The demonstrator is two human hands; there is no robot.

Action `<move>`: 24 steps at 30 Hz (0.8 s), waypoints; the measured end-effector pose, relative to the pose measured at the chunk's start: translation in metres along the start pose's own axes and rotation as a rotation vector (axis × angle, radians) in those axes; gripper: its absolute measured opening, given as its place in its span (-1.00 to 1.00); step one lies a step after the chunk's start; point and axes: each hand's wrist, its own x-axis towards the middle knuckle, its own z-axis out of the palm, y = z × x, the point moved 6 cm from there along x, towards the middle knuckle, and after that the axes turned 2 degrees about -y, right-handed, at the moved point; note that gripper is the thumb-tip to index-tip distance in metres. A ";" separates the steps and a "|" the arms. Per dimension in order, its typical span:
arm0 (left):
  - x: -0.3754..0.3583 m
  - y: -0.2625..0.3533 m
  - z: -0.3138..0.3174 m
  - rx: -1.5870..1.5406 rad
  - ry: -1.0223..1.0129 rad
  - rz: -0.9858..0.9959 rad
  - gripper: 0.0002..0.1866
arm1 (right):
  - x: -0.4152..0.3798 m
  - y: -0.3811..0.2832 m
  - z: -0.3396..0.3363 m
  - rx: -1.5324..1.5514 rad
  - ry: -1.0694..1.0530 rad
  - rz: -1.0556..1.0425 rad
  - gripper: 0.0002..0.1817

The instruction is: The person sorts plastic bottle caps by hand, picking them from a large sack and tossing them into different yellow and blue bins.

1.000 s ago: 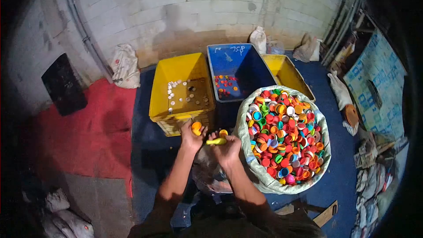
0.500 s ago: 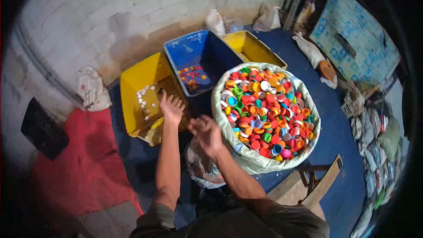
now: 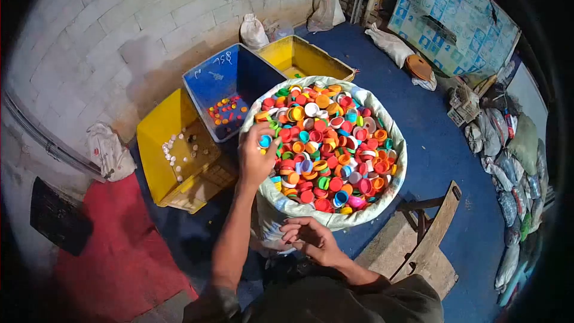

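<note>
My left hand [image 3: 256,157] reaches over the left rim of a large sack [image 3: 372,210] heaped with colourful plastic bottle caps [image 3: 326,149]. Its thumb and fingers are curved and apart, with a blue cap [image 3: 265,141] showing between them; the cap appears to lie on the pile. Below the sack's front rim, my right hand [image 3: 314,242] hovers close to my body. Its fingers are half bent and spread, and I see nothing in them.
Left of the sack stand a yellow bin [image 3: 156,167] holding white caps and a blue bin [image 3: 197,87] with red and orange caps. Another yellow bin [image 3: 326,67] is behind. A wooden seat [image 3: 427,239] lies at front right; filled bags [image 3: 508,167] line the right side.
My left hand has moved from above the yellow bin to the caps at the sack's left edge. My right hand has come lower and nearer my body. The view has shifted right.
</note>
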 end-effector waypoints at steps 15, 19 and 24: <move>0.082 0.001 0.125 0.720 -0.380 0.206 -0.38 | -0.025 -0.133 -0.152 -0.201 -0.066 -0.115 -0.51; 0.081 0.003 0.123 0.643 -0.333 0.153 -0.52 | -0.015 -0.149 -0.169 -0.188 -0.054 -0.136 -0.55; 0.070 -0.001 0.100 0.016 -0.085 -0.124 -0.55 | 0.033 -0.187 -0.190 -0.643 -0.046 -0.221 -0.76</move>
